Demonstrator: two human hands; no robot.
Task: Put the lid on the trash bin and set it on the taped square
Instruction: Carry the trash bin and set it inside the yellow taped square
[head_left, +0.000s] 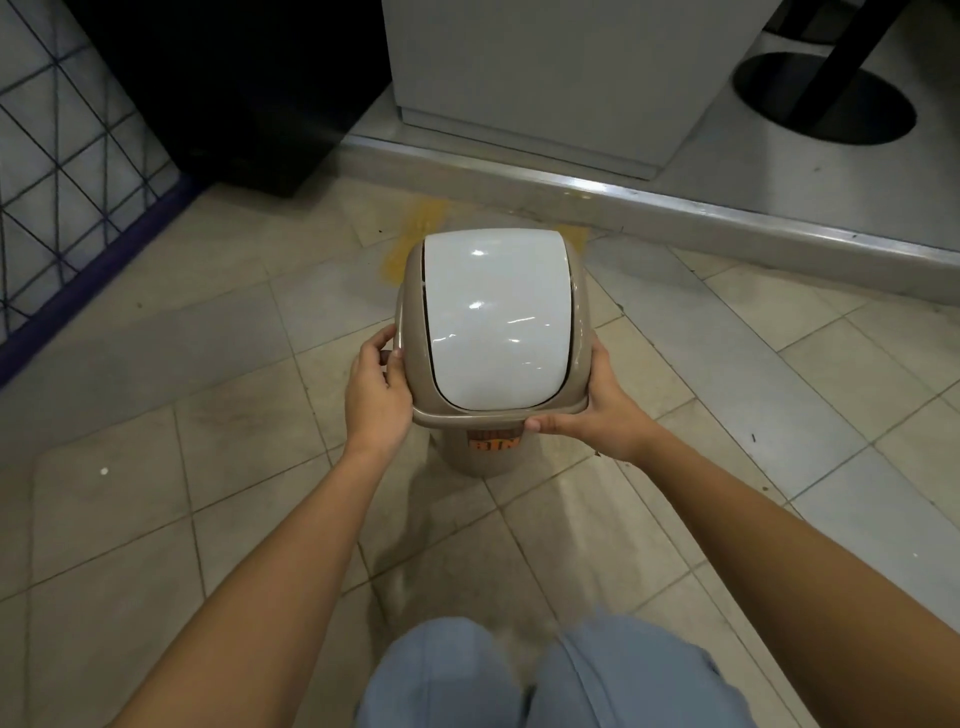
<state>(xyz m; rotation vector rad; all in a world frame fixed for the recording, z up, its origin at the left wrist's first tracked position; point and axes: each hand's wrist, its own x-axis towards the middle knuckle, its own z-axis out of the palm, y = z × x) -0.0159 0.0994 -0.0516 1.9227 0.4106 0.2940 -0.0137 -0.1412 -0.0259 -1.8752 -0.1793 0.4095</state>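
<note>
A small beige trash bin (485, 457) stands on the tiled floor, with an orange label on its front. Its lid (496, 317), a beige frame with a white swing flap, sits on top of the bin. My left hand (376, 395) grips the lid's left rim. My right hand (597, 410) grips the lid's near right corner. Yellow tape marks (421, 228) show on the floor just behind and to the left of the bin; the bin hides most of the square.
A raised grey metal step (675, 208) runs across behind the bin, with a grey cabinet (561, 78) on it and a round dark base (826, 98) at the right. A wire grid rack (67, 171) stands at the left. My knees (545, 680) are at the bottom.
</note>
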